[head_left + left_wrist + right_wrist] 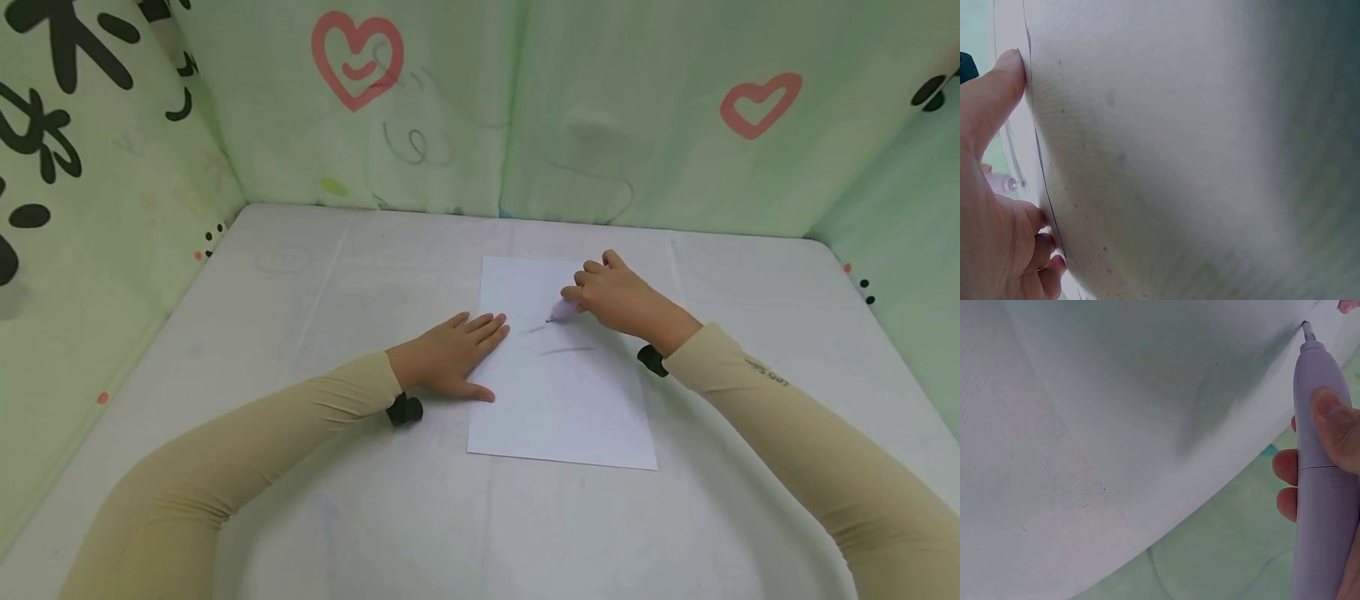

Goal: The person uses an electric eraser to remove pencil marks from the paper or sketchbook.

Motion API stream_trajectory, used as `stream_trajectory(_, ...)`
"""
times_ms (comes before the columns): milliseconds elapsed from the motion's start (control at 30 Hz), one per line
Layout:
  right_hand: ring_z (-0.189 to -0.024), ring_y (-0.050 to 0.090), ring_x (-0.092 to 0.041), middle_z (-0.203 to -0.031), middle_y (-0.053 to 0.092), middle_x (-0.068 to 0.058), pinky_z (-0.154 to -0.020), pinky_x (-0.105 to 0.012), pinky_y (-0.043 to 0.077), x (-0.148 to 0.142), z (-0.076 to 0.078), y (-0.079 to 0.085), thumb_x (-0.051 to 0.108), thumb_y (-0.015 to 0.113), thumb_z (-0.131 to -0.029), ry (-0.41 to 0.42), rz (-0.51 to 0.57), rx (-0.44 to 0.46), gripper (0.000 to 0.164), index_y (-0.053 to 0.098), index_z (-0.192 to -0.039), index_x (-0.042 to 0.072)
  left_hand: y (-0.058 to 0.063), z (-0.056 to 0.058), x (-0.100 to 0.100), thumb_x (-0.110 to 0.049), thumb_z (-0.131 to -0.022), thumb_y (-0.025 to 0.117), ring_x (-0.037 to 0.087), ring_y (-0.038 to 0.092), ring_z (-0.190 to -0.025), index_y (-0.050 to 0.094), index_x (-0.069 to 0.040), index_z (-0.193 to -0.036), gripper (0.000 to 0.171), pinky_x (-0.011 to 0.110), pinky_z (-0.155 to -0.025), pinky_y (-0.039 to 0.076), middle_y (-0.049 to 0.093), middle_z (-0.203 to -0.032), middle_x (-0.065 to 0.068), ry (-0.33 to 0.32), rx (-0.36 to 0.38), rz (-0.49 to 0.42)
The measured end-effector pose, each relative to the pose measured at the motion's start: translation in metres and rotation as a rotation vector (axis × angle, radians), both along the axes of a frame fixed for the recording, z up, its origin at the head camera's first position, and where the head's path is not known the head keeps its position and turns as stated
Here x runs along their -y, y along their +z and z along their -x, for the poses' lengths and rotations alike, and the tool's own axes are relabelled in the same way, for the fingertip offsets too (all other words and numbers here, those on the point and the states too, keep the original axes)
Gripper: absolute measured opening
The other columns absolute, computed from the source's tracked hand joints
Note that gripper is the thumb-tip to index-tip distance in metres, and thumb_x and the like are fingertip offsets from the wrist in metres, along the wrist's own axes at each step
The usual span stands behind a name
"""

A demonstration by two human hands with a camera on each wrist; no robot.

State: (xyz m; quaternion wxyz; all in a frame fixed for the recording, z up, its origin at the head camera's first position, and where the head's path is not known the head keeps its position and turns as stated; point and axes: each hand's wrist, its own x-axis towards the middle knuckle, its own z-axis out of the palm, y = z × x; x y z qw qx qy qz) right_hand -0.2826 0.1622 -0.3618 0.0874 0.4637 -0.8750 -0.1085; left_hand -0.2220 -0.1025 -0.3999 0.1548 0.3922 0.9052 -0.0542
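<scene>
A white sheet of paper (562, 417) lies on the table, with two faint grey strokes on it; one is the lower stroke (567, 350). My left hand (453, 354) rests flat across the sheet's left edge, fingers straight and thumb spread. In my right hand (622, 296) is a thick lavender pen-shaped electric eraser (1322, 512), gripped between the thumb and curled fingers. Its narrow tip (1308, 328) points down at the paper beside the upper stroke. In the left wrist view, the fingers (1044, 250) lie at the paper's edge.
A white cloth (360, 517) covers the table. Green curtains (637, 100) with hearts and black marks stand along its back and sides. Dark wrist devices show under both cuffs, such as the left one (405, 410).
</scene>
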Motion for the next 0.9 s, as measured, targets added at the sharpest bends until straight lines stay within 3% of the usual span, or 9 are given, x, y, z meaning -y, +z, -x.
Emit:
stream_trajectory(200,-0.077,0.053,-0.023,-0.081,0.064,-0.005,-0.078,-0.042,0.036,0.0008,0.0001,-0.0001,0.011,0.074,-0.078,0.02,-0.019,0.035,0.017,0.066,-0.094,0.013,-0.0011,0.0001,0.0006,-0.07,-0.086,0.041,0.023,0.007,-0.148,0.004,-0.008,-0.152,0.098,0.045,-0.119,0.011,0.003,-0.16,0.009,-0.001,-0.001,-0.005)
stream_trajectory(900,-0.078,0.053,-0.023,-0.081,0.064,-0.006,-0.079,-0.042,0.035,0.0008,0.0019,0.0004,0.012,0.074,-0.078,0.003,-0.028,0.002,0.016,0.066,-0.093,0.013,0.0019,-0.0008,-0.0009,-0.069,-0.086,0.041,0.024,0.008,-0.148,0.004,-0.007,-0.152,0.098,0.045,-0.119,0.011,0.003,-0.16,0.009,-0.005,-0.001,0.001)
